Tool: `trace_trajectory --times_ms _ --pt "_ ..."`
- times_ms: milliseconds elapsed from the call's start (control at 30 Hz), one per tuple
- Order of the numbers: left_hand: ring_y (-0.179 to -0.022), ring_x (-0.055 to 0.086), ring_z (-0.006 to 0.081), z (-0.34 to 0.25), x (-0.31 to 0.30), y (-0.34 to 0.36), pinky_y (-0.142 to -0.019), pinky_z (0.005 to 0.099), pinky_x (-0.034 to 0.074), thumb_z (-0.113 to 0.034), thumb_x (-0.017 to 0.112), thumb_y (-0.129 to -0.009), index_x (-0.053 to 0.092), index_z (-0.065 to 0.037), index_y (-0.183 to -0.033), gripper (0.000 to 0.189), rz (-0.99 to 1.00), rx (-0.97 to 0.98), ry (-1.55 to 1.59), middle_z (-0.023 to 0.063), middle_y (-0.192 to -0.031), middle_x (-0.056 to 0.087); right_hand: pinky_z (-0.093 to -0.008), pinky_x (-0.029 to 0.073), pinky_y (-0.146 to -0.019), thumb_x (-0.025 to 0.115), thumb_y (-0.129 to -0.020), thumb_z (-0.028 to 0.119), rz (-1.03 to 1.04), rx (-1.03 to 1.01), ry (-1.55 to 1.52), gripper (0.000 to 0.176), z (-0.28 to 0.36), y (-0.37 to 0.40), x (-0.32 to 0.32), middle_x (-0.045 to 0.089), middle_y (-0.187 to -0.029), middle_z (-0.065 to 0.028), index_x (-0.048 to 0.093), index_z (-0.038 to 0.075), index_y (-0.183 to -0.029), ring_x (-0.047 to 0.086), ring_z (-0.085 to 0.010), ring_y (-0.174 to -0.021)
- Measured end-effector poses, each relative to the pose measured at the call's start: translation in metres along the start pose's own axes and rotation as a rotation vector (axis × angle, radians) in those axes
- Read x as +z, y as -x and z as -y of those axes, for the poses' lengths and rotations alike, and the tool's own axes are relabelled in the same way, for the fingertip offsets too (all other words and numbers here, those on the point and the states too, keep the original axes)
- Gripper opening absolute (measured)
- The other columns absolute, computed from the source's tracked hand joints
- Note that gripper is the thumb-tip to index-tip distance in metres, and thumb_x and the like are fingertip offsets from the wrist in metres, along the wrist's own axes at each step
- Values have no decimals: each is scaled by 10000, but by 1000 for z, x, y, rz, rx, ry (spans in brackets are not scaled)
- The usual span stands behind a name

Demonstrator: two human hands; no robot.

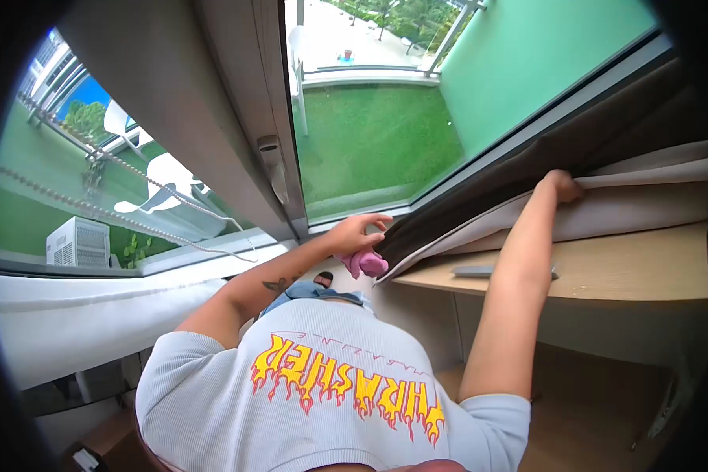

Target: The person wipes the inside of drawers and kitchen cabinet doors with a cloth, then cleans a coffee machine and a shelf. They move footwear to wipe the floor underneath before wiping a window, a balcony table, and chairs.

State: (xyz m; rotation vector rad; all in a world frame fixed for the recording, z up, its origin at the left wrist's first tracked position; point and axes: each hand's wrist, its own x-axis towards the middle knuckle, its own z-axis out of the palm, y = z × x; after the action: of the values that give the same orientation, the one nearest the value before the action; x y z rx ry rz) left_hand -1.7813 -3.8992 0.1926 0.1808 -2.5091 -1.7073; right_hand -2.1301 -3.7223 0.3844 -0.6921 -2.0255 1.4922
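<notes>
My left hand [359,233] reaches to the lower corner of the window frame [287,189], with a pink cloth [366,263] bunched under its fingers. My right hand [560,187] is stretched further right and grips the edge of a beige and dark brown curtain [621,208], holding it back from the glass. Both arms extend from my white T-shirt [322,385] with its flame lettering. The fingertips of the right hand are hidden in the curtain fold.
A wooden shelf [629,271] lies under the curtain with a flat grey object [480,271] on it. A window handle [271,167] sits on the frame. Bead chains [134,169] hang at left above a white curtain [79,322]. Outside are green turf and white chairs.
</notes>
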Motion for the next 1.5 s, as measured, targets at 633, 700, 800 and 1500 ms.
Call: trace_trajectory --times_ms 633,700,800,1500 --pt "-719 543 75 73 14 88 -677 206 441 -168 518 -889 581 -37 -1107 262 -587 -665 383 24 -761 567 -369 393 -935 434 -867 172 -264 -317 -274 385 1 -137 117 497 -1228 -204 460 -40 -1188 520 -281 -1087" --pt "-721 545 75 60 6 84 -677 207 445 -171 522 -888 580 -34 -1108 265 -566 -694 394 24 -765 566 -374 408 -922 455 -859 166 -240 -390 -224 388 8 -128 129 504 -1218 -209 464 -49 -1181 529 -285 -1075" --pt "-720 546 78 60 23 70 -676 210 450 -183 531 -886 581 -28 -1101 270 -553 -665 452 23 -788 571 -382 429 -903 488 -847 157 -212 -439 -175 393 -6 -138 133 516 -1202 -216 469 -63 -1172 544 -291 -1057" --pt "-1104 463 150 140 75 -57 -932 269 357 -280 456 -923 485 -55 -1236 386 -592 -453 793 88 -1228 499 -333 482 -803 545 -818 278 1827 1217 -115 357 -379 233 53 603 -1000 -84 529 43 -1087 598 -180 -891"
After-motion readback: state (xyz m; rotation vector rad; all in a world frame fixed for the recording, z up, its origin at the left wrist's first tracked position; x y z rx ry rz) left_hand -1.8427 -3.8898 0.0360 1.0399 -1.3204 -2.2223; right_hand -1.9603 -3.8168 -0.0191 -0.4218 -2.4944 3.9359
